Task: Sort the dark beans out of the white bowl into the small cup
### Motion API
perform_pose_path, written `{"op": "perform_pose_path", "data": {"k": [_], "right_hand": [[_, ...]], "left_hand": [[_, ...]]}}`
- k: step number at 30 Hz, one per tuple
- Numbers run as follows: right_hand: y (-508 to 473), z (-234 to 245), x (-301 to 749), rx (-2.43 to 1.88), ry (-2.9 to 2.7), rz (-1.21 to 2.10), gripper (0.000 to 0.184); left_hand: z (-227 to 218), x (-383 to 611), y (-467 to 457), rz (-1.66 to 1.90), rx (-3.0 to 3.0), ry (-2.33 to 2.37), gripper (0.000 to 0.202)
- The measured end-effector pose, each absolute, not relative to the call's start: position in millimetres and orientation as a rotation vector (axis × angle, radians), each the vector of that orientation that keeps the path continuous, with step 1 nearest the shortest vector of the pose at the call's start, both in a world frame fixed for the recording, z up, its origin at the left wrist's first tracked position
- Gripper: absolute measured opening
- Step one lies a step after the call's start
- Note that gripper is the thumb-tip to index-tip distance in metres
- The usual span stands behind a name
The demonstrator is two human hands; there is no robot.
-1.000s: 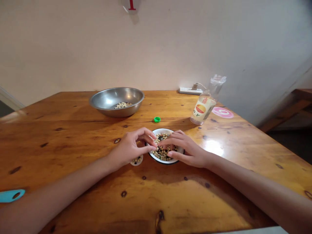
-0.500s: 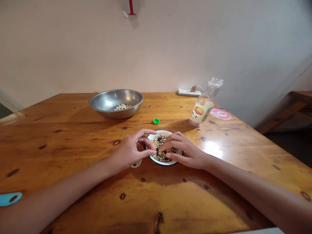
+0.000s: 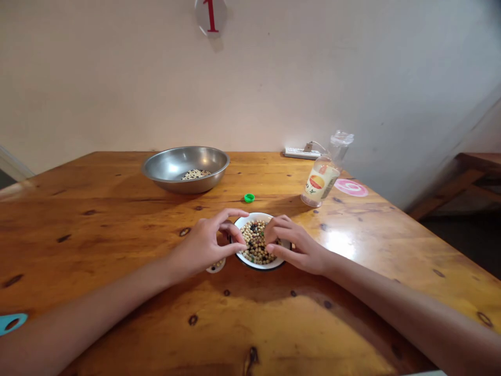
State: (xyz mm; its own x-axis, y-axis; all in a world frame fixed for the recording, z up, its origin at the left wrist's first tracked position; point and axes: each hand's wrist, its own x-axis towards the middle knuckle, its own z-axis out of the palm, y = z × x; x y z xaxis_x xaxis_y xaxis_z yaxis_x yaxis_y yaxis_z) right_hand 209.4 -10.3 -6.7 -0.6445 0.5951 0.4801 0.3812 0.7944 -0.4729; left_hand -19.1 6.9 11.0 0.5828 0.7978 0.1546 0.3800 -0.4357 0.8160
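Note:
A white enamel bowl (image 3: 250, 218) with a dark rim stands in front of me, filled with pale beans and a few dark ones (image 3: 255, 243). My left hand (image 3: 205, 243) curves over the bowl's left rim with its fingers apart, and nothing shows between them. My right hand (image 3: 291, 245) rests at the right side, its fingertips down among the beans, where they are partly hidden. Under my left hand sits a small white dish (image 3: 216, 267) holding a few beans, mostly covered by the hand.
A steel bowl (image 3: 164, 176) with some beans (image 3: 195, 174) stands at the back of the wooden table (image 3: 117, 245). Nearby are a green bottle cap (image 3: 249, 198), a lying-tilted glass bottle (image 3: 320, 181), a power strip (image 3: 301, 153), a pink sticker (image 3: 351, 187) and a blue object (image 3: 11, 322).
My left fingers have drawn back to the bowl's rim, and my right hand has shifted toward the bowl's right side. The whole scene sits lower in the view.

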Motion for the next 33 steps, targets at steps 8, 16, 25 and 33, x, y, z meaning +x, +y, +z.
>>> {"op": "perform_pose_path", "data": {"k": [8, 16, 25, 33], "right_hand": [[-10.0, -6.8, 209.6, -0.782, -2.274, 0.508, 0.030], [-9.6, -6.9, 207.8, -0.751, -2.292, 0.492, 0.027], [-9.3, -9.7, 211.2, -0.772, -2.152, 0.640, 0.033], [-7.8, -13.4, 213.0, -0.767, -2.169, 0.646, 0.030]], "left_hand": [[13.6, -18.7, 6.0, 0.710, 2.019, 0.930, 0.045], [7.5, -18.2, 7.8, 0.763, 1.838, 0.875, 0.045], [46.5, -47.1, 29.6, 0.412, 2.095, 0.874, 0.017], [51.1, -52.6, 20.5, 0.045, 2.607, 0.969, 0.010]]}}
